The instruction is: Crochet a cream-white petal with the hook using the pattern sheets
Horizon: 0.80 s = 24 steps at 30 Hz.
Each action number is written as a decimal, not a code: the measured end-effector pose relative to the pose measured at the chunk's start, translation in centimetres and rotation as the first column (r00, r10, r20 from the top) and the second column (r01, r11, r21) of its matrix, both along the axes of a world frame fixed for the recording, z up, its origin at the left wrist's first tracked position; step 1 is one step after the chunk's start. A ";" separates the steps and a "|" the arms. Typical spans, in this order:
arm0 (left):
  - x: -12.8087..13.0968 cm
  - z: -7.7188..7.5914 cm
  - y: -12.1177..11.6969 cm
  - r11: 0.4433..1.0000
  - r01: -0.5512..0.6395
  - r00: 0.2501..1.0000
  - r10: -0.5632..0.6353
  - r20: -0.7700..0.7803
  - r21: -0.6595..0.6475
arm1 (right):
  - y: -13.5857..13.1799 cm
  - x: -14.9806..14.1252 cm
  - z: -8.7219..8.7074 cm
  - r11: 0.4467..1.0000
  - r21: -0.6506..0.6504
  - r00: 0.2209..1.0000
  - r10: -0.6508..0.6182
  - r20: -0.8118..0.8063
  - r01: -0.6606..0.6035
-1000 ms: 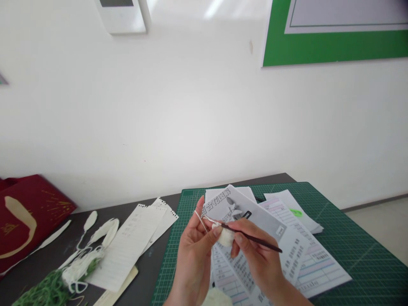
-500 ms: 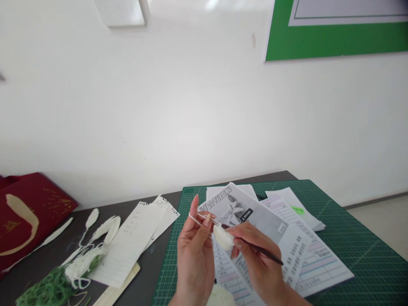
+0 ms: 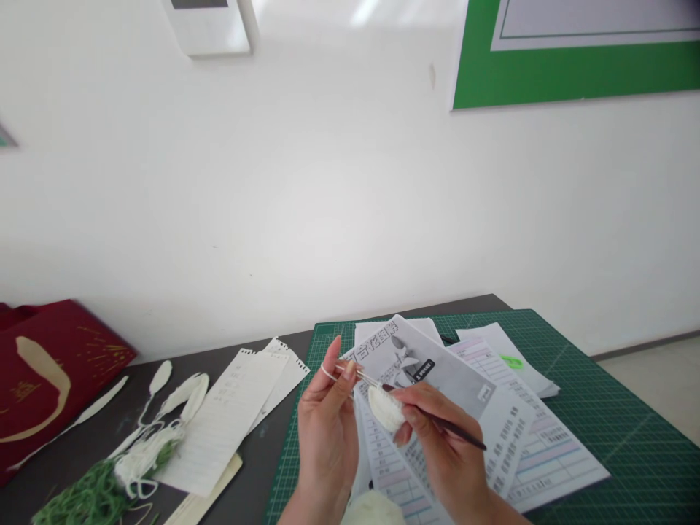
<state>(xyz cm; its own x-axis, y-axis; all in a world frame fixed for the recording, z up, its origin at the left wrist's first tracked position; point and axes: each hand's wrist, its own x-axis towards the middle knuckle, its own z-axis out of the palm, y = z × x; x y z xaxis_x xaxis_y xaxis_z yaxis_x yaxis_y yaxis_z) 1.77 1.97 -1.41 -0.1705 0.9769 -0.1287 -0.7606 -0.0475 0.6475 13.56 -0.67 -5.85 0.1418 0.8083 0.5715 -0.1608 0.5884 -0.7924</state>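
White yarn (image 3: 327, 373) loops round the raised index finger of my left hand (image 3: 328, 430), whose thumb pinches the strand. A dark-handled crochet hook (image 3: 462, 434) lies in the closed fingers of my right hand (image 3: 451, 456), its thin tip pointing left toward the pinched strand. Below the hook hangs a small white crocheted piece (image 3: 386, 408), touched by the right fingertips. At the bottom edge, under the hands, a white rounded bundle (image 3: 375, 509), seemingly a yarn ball, is partly cut off.
Printed sheets (image 3: 453, 394) lie under my hands on a green cutting mat (image 3: 628, 452). To the left are handwritten notes (image 3: 224, 415), white crocheted petals (image 3: 160, 378), green yarn (image 3: 82, 496) and a dark red bag (image 3: 60, 357). A bright green clip (image 3: 512, 362) rests on the papers.
My left hand has shifted slightly left, away from the right one, and the yarn between them is stretched longer. The view has tipped up a little.
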 end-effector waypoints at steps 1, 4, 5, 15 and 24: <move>0.0 0.0 0.0 1.000 -0.022 1.000 0.022 -0.016 0.003 | 0.0 0.0 0.0 1.000 0.004 1.000 -0.007 -0.003 0.007; -0.2 0.0 0.2 0.999 -0.041 0.999 0.041 -0.024 0.013 | 0.0 -0.1 0.1 1.000 0.000 0.999 -0.022 -0.027 0.022; -0.3 0.0 0.2 0.999 -0.030 0.999 0.030 -0.017 0.020 | -0.1 -0.1 0.1 1.000 -0.006 0.999 -0.025 -0.030 0.025; -1.7 -0.1 0.8 0.978 0.182 0.980 -0.189 0.066 0.102 | -0.4 0.5 -0.1 0.993 0.107 0.995 -0.064 0.074 0.056; -0.5 0.5 -0.9 0.980 0.085 0.966 -0.038 -0.254 0.177 | -0.4 1.4 0.8 0.967 0.241 0.964 -0.139 0.228 0.083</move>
<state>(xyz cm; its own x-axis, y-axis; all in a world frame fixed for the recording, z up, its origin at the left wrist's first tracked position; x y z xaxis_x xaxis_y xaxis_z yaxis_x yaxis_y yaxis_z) 1.32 1.12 -0.90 -0.1125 0.9892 0.0944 -0.5821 -0.1426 0.8005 14.92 -1.07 -5.02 0.0586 0.6403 0.7659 0.0952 0.7602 -0.6427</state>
